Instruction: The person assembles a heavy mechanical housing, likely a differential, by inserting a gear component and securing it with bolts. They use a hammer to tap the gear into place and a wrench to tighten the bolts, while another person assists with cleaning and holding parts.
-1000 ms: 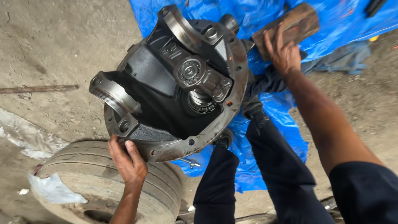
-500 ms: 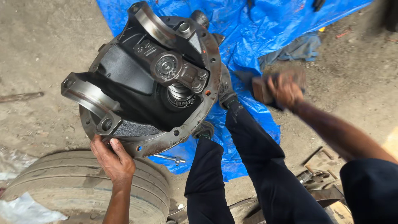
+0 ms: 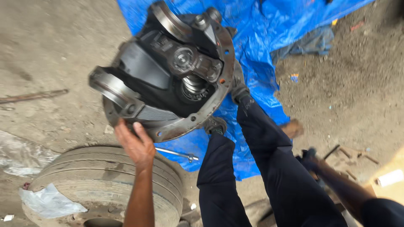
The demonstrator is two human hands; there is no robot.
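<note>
A large, greasy differential housing (image 3: 168,80) of dark metal stands tilted on its round flange, resting on the edge of a worn tyre (image 3: 109,185). My left hand (image 3: 136,145) grips the lower rim of the flange from below. My right hand (image 3: 311,162) is low at the right, beside my right leg; it is blurred, and whether it holds anything cannot be told. A brown wooden block (image 3: 292,128) shows just behind that leg, a little above the hand. My legs in dark trousers (image 3: 261,168) stretch toward the housing, with my shoes close to its flange.
A blue tarpaulin (image 3: 261,46) lies under and behind the housing. A long bolt (image 3: 176,153) lies at its near edge. A rusty rod (image 3: 33,96) is on the dirt at left. Plastic sheets (image 3: 50,201) lie by the tyre, a grey rag (image 3: 309,42) on the tarpaulin, scrap pieces (image 3: 349,153) at right.
My right hand has swung from the tarpaulin at the upper right, where it held the brown block, down to my right side. The left hand stays on the flange rim.
</note>
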